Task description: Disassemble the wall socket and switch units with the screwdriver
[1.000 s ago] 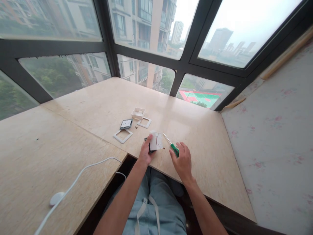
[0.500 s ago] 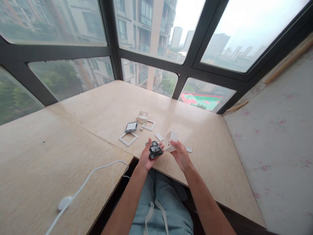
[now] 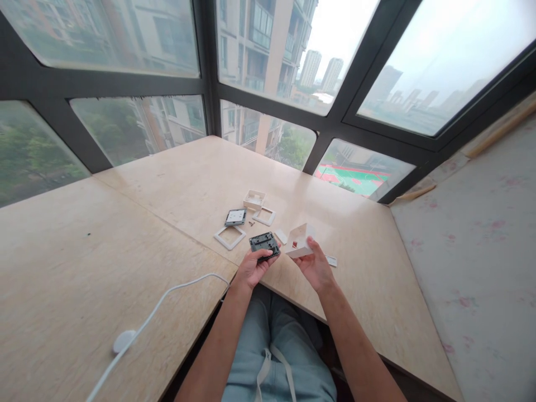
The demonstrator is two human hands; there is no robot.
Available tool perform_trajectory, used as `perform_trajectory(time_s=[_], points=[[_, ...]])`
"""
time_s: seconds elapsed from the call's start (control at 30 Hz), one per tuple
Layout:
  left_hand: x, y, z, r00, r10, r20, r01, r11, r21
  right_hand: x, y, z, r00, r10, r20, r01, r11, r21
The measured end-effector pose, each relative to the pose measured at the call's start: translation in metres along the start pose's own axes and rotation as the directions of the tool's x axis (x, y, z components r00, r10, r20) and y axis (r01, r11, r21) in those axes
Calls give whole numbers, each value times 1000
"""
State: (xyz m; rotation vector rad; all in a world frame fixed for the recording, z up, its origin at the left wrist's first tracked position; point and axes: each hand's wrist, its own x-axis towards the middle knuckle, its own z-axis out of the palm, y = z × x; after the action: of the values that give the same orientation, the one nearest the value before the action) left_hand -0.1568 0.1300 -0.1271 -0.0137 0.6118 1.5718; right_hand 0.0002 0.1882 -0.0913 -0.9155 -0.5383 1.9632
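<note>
My left hand grips a dark socket module by its near edge, thumb on top, its black back facing up. In my right hand is a white wall-mount box, tilted so its open side faces left toward the module. The two parts are close but apart. On the table just past them lie a white frame, a second socket module with its white face up, a smaller-looking white frame, another white box and a few small screws.
A flat white piece lies partly behind my hands, and a white strip sits right of my right hand. A white cable with a round white piece runs across the left of the table. Windows border the far side.
My left hand has turned the socket module flatter, with the thumb now over it. My right hand has tilted the white box so its inside shows more. The camera view has shifted slightly left.
</note>
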Motion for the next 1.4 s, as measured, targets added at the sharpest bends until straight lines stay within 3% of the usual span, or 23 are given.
perform_trajectory(time_s=[0.27,0.43,0.53,0.73,0.97,1.2,1.4], points=[[-1,6,-6,1000,0,6,0,1000,-6,6,-1,0,1000,-7,-30,7,1000,8],[0,9,-7,1000,13,-1,-13,996,83,15,-8,1,998,-32,-55,35,999,42],[2,11,-8,999,26,-29,-23,994,111,27,-13,1,997,-28,-76,35,996,82],[5,14,-10,999,33,-22,-29,987,156,59,-16,-5,984,94,-149,-74,988,132],[5,19,-11,998,52,25,-56,982,178,91,-17,-10,973,92,-213,-72,992,100],[9,17,-9,995,72,-66,-57,978,199,107,-17,-2,975,84,-205,-87,996,-2],[11,15,-7,997,48,-65,-29,963,268,121,-13,-7,976,-138,-167,86,954,-288]])
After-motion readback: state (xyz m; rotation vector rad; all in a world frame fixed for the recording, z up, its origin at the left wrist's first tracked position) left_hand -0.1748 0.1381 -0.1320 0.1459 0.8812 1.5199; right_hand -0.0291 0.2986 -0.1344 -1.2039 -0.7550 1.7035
